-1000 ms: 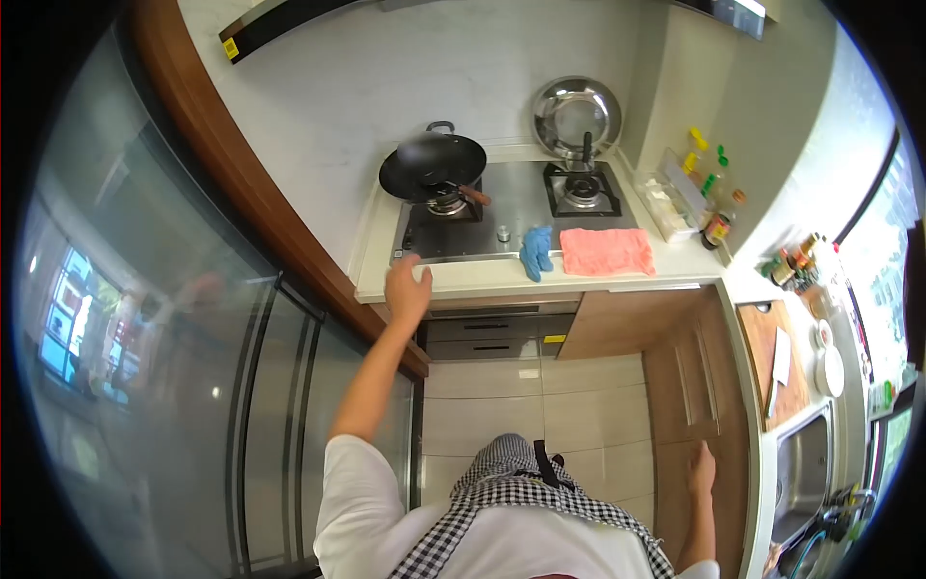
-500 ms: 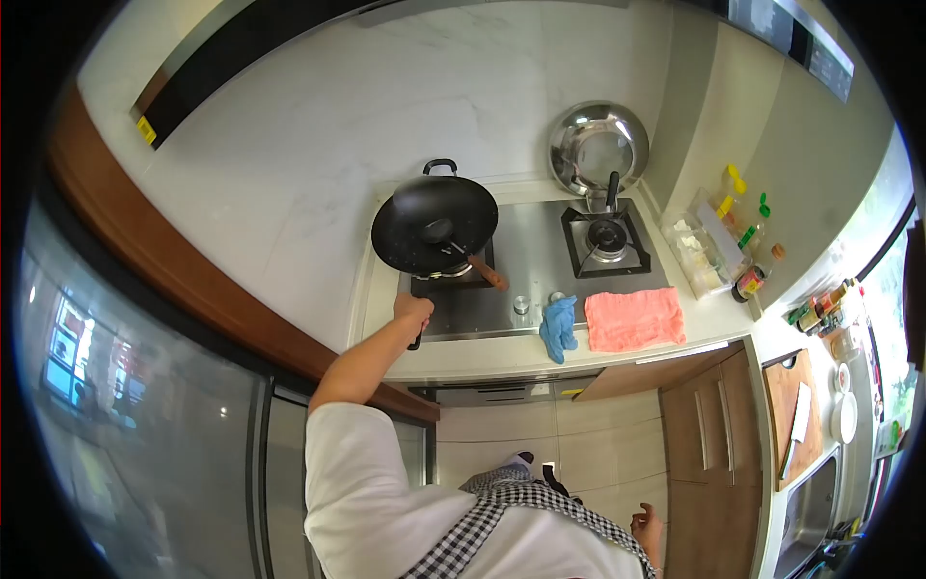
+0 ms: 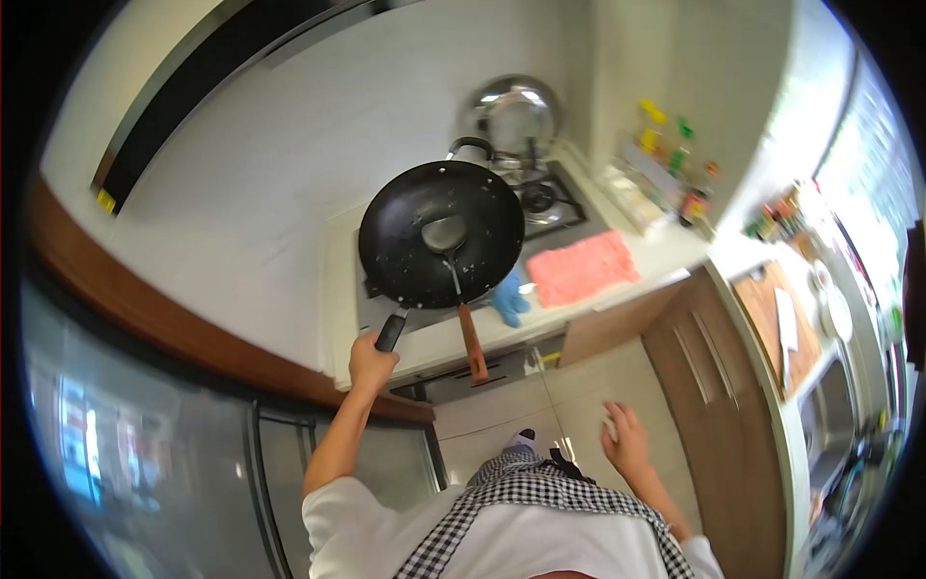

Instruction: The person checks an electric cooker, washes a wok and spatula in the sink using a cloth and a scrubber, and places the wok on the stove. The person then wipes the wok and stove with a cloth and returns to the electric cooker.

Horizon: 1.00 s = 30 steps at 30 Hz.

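Wok (image 3: 397, 212): black, pale-flecked inside. Ladle (image 3: 446, 235): silver-grey; handle (image 3: 473, 344) red-brown. Rag (image 3: 508, 301): blue. Towel (image 3: 584, 267): coral pink. Lid (image 3: 516, 114): silver. Bottle caps (image 3: 685, 127): yellow, and 1 green. Hood (image 3: 198, 82): black; 1 yellow label (image 3: 106, 201). Apron (image 3: 540, 495): black-and-white check. Shirt (image 3: 569, 542): plain white. Board (image 3: 755, 299): tan. Cupboards (image 3: 670, 386): brown, wood-grained. Wall (image 3: 251, 183): off-white from where I stand. Floor (image 3: 598, 381): beige, to my eye.

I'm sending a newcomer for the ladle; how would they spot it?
At the stove, find the big black wok gripped by the left hand. The ladle lies in it, handle reaching past the near rim. That reddish-brown handle sets it apart from the wok's black grip.
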Tool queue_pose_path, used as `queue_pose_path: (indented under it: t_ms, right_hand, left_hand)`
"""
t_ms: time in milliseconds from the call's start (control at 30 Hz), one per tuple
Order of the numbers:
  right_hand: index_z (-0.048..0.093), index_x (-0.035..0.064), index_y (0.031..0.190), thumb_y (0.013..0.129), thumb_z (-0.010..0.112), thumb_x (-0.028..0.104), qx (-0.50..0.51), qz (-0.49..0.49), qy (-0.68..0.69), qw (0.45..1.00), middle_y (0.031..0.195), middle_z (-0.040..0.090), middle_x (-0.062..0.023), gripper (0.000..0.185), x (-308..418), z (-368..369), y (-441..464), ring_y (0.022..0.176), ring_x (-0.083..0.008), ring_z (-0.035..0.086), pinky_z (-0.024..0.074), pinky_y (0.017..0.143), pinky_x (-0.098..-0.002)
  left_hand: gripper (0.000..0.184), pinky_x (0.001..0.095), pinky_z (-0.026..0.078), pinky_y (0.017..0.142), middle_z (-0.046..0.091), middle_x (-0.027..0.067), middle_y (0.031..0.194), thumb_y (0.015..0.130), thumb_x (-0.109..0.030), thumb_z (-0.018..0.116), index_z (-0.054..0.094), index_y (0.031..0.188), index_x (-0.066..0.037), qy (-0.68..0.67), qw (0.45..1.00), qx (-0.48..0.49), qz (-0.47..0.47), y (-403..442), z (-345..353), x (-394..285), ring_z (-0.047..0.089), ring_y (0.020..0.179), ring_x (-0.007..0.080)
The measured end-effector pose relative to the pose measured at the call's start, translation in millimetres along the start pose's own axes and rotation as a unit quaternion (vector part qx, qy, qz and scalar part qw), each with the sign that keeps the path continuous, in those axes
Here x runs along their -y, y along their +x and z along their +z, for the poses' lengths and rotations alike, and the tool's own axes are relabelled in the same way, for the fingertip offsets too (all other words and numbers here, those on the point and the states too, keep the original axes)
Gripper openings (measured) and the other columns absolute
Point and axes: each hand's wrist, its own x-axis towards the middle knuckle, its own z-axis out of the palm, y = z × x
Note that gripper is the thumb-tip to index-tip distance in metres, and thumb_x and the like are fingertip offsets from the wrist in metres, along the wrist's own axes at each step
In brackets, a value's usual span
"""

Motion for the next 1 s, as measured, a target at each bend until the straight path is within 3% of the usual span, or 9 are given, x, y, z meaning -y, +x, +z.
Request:
queue_pose_path:
  t_ms: [33,100,133,200,333,467,633,767,1000]
  right_hand:
    - [0.053,0.0082,0.117,0.072,0.065,0.009,-0.022,-0.045,-0.010,0.999,0.112,0.056,-0.0142,0.047,11.8,-5.8,-0.5,0.094,-0.0311,0.058,0.0507,0.075,-0.0374]
    - [0.048,0.0108,0.127,0.072,0.066,0.013,-0.021,-0.106,0.004,0.994,0.120,0.051,-0.0138,0.057,40.6,-35.3,-10.0,0.096,-0.0295,0.058,0.0508,0.076,-0.0367]
    - [0.046,0.0118,0.129,0.073,0.067,0.013,-0.028,-0.130,0.022,0.991,0.122,0.049,-0.0134,0.060,43.1,-49.1,-22.6,0.096,-0.0290,0.058,0.0510,0.077,-0.0360]
    - [0.044,0.0153,0.131,0.072,0.068,0.015,-0.070,-0.181,0.034,0.980,0.125,0.047,-0.0138,0.064,41.9,-81.1,-51.8,0.095,-0.0277,0.058,0.0515,0.076,-0.0351]
    - [0.050,0.0195,0.126,0.068,0.071,0.015,-0.156,-0.164,-0.006,0.974,0.126,0.047,-0.0124,0.061,22.6,-138.0,-122.6,0.077,-0.0201,0.060,0.0517,0.062,-0.0285]
    - [0.056,0.0190,0.119,0.064,0.073,0.016,-0.224,-0.117,-0.046,0.966,0.121,0.050,-0.0093,0.057,-2.4,-193.3,-187.3,0.064,-0.0156,0.057,0.0493,0.054,-0.0240]
    - [0.057,0.0099,0.098,0.062,0.073,0.014,-0.360,-0.021,-0.148,0.921,0.106,0.056,-0.0086,0.039,-50.3,-263.6,-239.0,0.078,-0.0228,0.064,0.0534,0.063,-0.0306]
    - [0.055,0.0059,0.095,0.062,0.070,0.005,-0.406,0.049,-0.139,0.902,0.104,0.055,-0.0097,0.036,-94.7,-314.3,-273.7,0.080,-0.0256,0.062,0.0525,0.067,-0.0334]
    - [0.055,0.0049,0.095,0.067,0.065,0.003,-0.458,0.155,-0.135,0.865,0.102,0.056,-0.0092,0.029,-212.7,-382.1,-292.9,0.079,-0.0283,0.061,0.0518,0.066,-0.0332]
  left_hand:
    - [0.016,0.0373,0.044,0.059,0.058,0.0169,0.063,0.058,-0.006,0.063,0.060,0.072,0.001,-0.010,0.999,0.004,0.037,-16.0,10.1,-3.7,0.057,0.060,0.0304]
    - [0.009,0.0360,0.038,0.050,0.046,0.0069,0.051,0.056,-0.003,0.060,0.053,0.060,0.002,-0.083,0.993,0.054,0.065,-54.9,29.7,-23.4,0.047,0.051,0.0175]
    - [0.006,0.0325,0.034,0.043,0.045,0.0017,0.051,0.058,0.001,0.058,0.052,0.061,0.001,-0.125,0.984,0.100,0.080,-73.7,44.0,-31.5,0.045,0.046,0.0129]
    - [0.011,0.0233,0.027,0.032,0.046,0.0003,0.051,0.061,0.006,0.056,0.054,0.070,0.000,-0.194,0.965,0.173,0.042,-136.4,54.5,-91.8,0.041,0.036,0.0074]
    - [0.011,0.0224,0.030,0.032,0.048,0.0006,0.050,0.062,0.008,0.056,0.053,0.067,-0.001,-0.223,0.930,0.284,0.070,-233.9,100.5,-170.6,0.043,0.036,0.0080]
    - [0.012,0.0225,0.031,0.032,0.050,0.0018,0.052,0.062,0.007,0.060,0.054,0.067,-0.002,-0.199,0.876,0.410,0.159,-300.1,157.1,-242.9,0.045,0.036,0.0093]
    - [0.010,0.0236,0.028,0.033,0.048,0.0013,0.050,0.060,0.007,0.059,0.053,0.063,-0.001,-0.164,0.814,0.507,0.233,-369.1,232.3,-347.6,0.042,0.036,0.0082]
    - [0.010,0.0238,0.027,0.033,0.047,0.0011,0.049,0.060,0.006,0.059,0.052,0.062,-0.001,-0.117,0.770,0.558,0.288,-413.8,293.1,-423.4,0.042,0.037,0.0083]
    - [0.008,0.0246,0.034,0.035,0.050,0.0046,0.051,0.058,0.001,0.063,0.056,0.062,0.002,-0.006,0.715,0.583,0.385,-467.8,418.2,-552.2,0.046,0.039,0.0110]
